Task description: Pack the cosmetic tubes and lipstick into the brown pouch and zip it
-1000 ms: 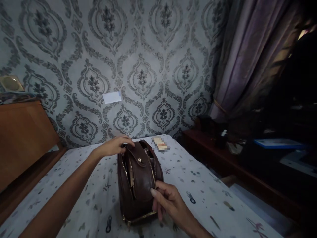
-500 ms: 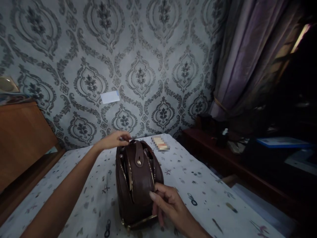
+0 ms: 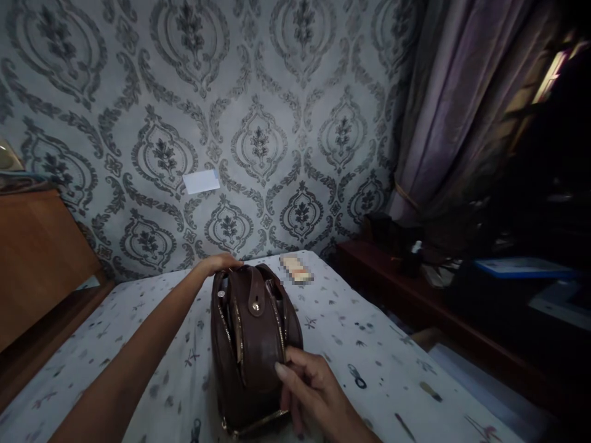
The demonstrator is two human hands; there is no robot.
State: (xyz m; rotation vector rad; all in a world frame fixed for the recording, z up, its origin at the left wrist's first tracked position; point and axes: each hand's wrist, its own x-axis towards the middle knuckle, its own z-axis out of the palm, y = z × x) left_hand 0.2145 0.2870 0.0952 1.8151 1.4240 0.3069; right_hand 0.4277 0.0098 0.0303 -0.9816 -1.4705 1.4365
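Gold-zipped brown leather handbag [image 3: 258, 354] stands at six o'clock on the white printed sheet [image 3: 392, 394]. Right hand [image 3: 314, 394] pinches its zip edge [image 3: 281, 335] at four o'clock; left hand [image 3: 218, 264], at eleven: grip hidden, cannot tell. Two upper compartments [image 3: 229, 315] are unzipped, neither closed.

Left arm [image 3: 141, 341] extended forward, right hand [image 3: 323, 391] nearer, fingers [image 3: 301, 357] bent.

Bare, slender left forearm [image 3: 148, 344] (bare right hand [image 3: 311, 389])
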